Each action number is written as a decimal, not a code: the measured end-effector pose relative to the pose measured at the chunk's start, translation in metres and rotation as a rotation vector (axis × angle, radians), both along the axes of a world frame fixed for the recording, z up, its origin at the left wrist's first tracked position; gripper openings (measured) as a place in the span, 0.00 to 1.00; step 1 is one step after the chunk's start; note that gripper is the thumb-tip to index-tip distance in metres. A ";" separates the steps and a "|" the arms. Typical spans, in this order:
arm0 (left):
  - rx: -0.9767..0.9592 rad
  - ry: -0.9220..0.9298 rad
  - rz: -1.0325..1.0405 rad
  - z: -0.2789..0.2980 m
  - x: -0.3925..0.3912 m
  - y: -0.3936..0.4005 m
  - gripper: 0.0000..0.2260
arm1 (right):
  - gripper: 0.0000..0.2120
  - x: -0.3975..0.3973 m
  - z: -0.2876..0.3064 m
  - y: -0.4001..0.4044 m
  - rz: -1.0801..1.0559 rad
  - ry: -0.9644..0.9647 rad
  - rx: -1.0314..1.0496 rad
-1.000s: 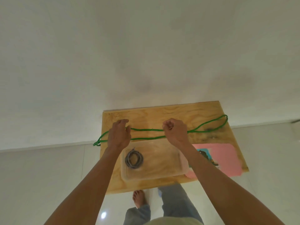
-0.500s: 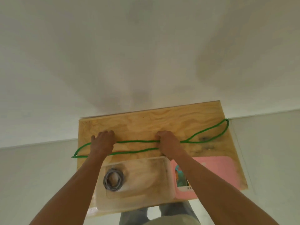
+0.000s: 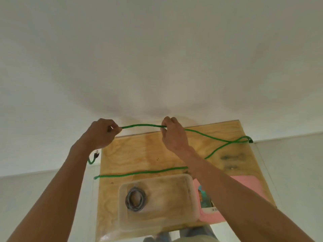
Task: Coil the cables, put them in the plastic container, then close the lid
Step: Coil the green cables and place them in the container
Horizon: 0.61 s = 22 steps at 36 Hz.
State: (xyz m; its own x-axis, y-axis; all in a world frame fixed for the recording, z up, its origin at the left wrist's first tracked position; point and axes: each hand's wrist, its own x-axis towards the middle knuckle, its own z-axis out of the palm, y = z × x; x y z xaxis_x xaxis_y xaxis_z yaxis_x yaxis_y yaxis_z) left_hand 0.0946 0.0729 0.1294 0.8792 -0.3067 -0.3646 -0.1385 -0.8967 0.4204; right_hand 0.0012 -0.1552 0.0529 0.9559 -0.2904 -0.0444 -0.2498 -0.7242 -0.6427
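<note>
Green cable [image 3: 141,126] thin, ropy; pinched by left hand [image 3: 101,135], right hand [image 3: 173,135].

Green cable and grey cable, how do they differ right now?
The green cable is uncoiled, strung out across the wooden board; the grey cable is wound into a small ring. The green cable is pinched by the left hand and right hand; the grey cable is untouched. The green cable is outside the plastic container; the grey cable lies inside it.

two hands [image 3: 102,133], two cables: one green [image 3: 139,173], one grey coil [image 3: 136,199]; one clear container [image 3: 157,222], one pink lid [image 3: 244,186], one wooden table [image 3: 139,154]
</note>
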 end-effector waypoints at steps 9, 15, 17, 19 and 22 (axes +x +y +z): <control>-0.392 -0.323 0.044 0.080 -0.034 0.019 0.11 | 0.06 0.011 0.122 0.015 -0.134 -0.587 0.043; -0.990 -0.257 0.238 0.122 -0.064 0.010 0.09 | 0.14 -0.008 0.180 0.035 -0.219 -0.728 0.160; -1.135 -0.186 0.270 0.138 -0.073 0.000 0.10 | 0.17 -0.024 0.190 0.047 -0.205 -0.671 0.191; -1.239 -0.097 0.291 0.152 -0.080 -0.011 0.11 | 0.15 -0.042 0.194 0.060 -0.090 -0.522 0.235; -1.377 0.056 0.335 0.170 -0.085 -0.024 0.12 | 0.16 -0.069 0.187 0.079 0.192 -0.165 0.377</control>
State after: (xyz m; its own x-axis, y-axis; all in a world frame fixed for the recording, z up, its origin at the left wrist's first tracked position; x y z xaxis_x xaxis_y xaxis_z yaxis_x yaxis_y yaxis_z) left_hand 0.0096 0.0486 0.2998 0.9746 -0.2234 0.0138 0.0417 0.2416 0.9695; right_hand -0.0676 -0.0763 0.2400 0.9940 -0.0998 0.0443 -0.0061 -0.4555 -0.8902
